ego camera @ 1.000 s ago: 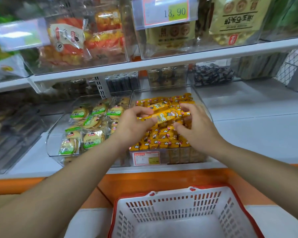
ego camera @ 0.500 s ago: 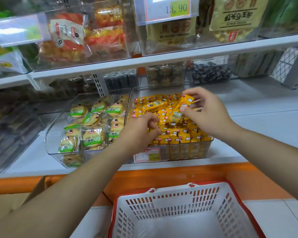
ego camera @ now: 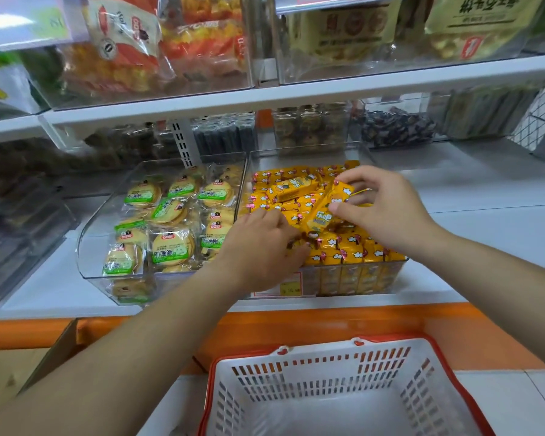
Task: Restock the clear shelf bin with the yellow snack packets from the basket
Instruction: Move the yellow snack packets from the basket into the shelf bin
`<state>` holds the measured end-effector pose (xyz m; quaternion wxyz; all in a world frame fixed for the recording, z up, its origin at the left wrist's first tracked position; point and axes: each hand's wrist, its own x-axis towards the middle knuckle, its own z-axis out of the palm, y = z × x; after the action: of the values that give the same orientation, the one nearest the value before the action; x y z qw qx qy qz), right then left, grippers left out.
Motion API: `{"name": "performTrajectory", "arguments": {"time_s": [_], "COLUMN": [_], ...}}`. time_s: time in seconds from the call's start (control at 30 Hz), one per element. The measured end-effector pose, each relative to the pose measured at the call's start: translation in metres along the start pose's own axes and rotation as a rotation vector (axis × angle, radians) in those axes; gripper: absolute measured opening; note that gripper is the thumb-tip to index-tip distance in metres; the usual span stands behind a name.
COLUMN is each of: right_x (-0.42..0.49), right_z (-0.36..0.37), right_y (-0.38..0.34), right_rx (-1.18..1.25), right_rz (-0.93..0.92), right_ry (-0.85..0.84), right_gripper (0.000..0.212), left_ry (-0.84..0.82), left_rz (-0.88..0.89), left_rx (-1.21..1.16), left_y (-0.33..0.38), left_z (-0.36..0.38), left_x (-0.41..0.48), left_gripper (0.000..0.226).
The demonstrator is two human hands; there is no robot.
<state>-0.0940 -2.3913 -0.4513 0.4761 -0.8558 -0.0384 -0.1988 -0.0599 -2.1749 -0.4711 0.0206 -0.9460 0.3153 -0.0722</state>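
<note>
The clear shelf bin (ego camera: 353,280) stands on the lower shelf, heaped with several yellow snack packets (ego camera: 296,187). My right hand (ego camera: 387,209) is over the bin's right half and pinches one yellow packet (ego camera: 328,209) between thumb and fingers, tilted above the pile. My left hand (ego camera: 261,247) lies over the bin's front left, fingers curled down onto the packets there; whether it grips one is hidden. The white basket (ego camera: 343,363) with a red rim sits below the shelf, and the part of its inside that I see holds nothing.
A second clear bin (ego camera: 88,262) with green-labelled round biscuit packs (ego camera: 170,247) stands just left of the yellow one. An upper shelf (ego camera: 296,96) with more clear bins overhangs. The white shelf (ego camera: 485,234) runs to the right. A cardboard box (ego camera: 19,363) sits at lower left.
The packet has passed from both hands to my right hand alone, which lifted it to the bin's right half. My left hand has dropped onto the front-left packets.
</note>
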Motion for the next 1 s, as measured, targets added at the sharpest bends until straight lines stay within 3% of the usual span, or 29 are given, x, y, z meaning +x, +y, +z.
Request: {"name": "performTrajectory", "arguments": {"time_s": [0.23,0.33,0.47,0.63,1.0], "right_x": [0.001,-0.002,-0.007,-0.033,-0.04], "right_z": [0.009,0.022,0.027,0.029,0.03], "right_y": [-0.018,-0.015,-0.009,0.008,0.021], "right_rx": [-0.397,-0.572,-0.625,-0.773,-0.766], "right_rz": [-0.263,-0.254,-0.242,-0.268,-0.306], "right_ry": [-0.185,-0.307,-0.335,-0.349,-0.349], "right_gripper": [0.032,0.034,0.038,0.064,0.062], "left_ry": [0.114,0.132,0.148,0.12,0.027], "left_rz": [0.001,0.021,0.032,0.061,0.14], "left_rx": [0.046,0.03,0.031,0.006,-0.018], "left_y": [-0.014,-0.015,-0.015,-0.021,-0.023], "left_z": [-0.001,0.001,0.004,-0.001,-0.014], "left_x": [-0.006,-0.007,-0.008,-0.005,0.008], "left_gripper": [0.084,0.086,0.082,0.069,0.046]}}
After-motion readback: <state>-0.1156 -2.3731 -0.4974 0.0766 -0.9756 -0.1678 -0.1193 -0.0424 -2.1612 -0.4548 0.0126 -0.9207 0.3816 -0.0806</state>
